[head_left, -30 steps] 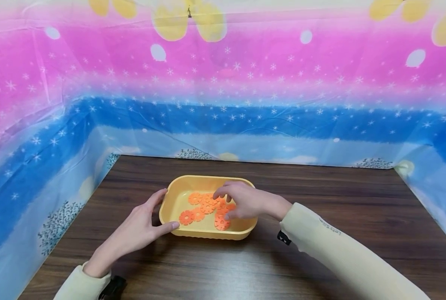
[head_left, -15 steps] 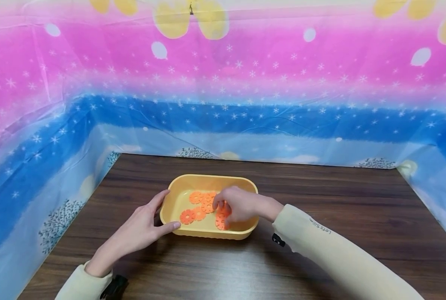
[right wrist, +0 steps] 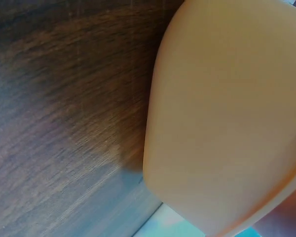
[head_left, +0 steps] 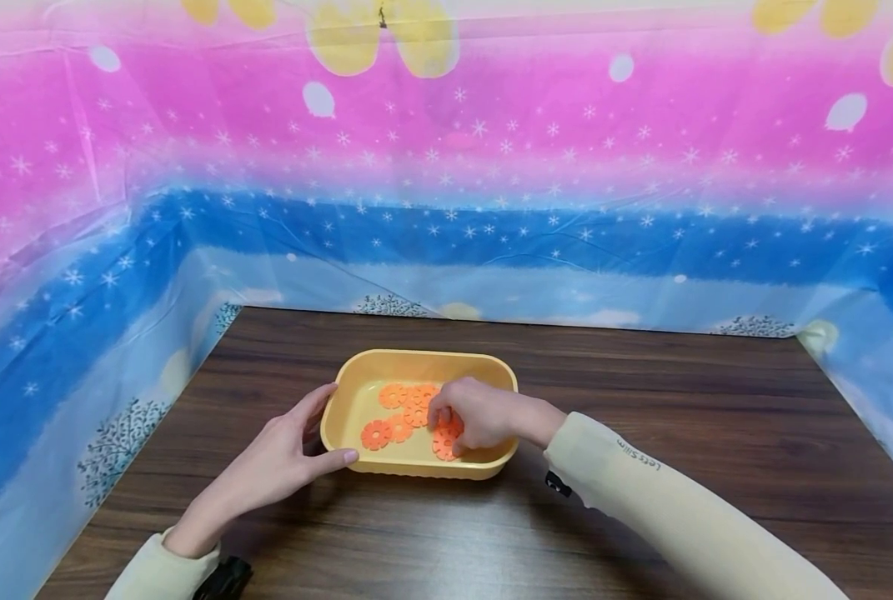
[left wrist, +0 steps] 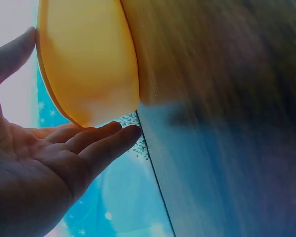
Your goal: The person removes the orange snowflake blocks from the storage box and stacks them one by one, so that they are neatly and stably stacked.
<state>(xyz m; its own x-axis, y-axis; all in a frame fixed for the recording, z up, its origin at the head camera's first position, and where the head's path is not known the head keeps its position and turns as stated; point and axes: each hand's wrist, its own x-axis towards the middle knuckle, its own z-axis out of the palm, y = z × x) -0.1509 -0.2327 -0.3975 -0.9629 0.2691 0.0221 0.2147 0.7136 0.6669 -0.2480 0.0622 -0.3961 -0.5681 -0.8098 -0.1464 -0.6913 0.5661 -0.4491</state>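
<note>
A yellow rectangular tub (head_left: pixel 344 421) with rounded corners stands on the table. Inside it lie several orange interlocking discs (head_left: pixel 376 434), notched round the edge like flowers. At the tub's left end my left hand (head_left: pixel 281 454) is spread, its thumb on the front rim and its fingers along the outer wall. In the left wrist view those fingers (left wrist: pixel 101 150) look nearly straight against the tub. My right hand (head_left: pixel 476 412) reaches over the right rim, fingers bent down onto the discs at that side. I cannot tell whether it pinches one. The tub's wall fills much of the right wrist view.
The dark wood-grain table (head_left: pixel 641 400) extends around the tub. A pink and blue patterned cloth (head_left: pixel 446 225) hangs along its back and sides. Light sleeves (head_left: pixel 664 492) with black wrist straps (head_left: pixel 557 483) cover both arms.
My right hand has lowered into the tub, its fingers bending closer over the discs on the right. The left hand stays at the tub's left end, nearly still.
</note>
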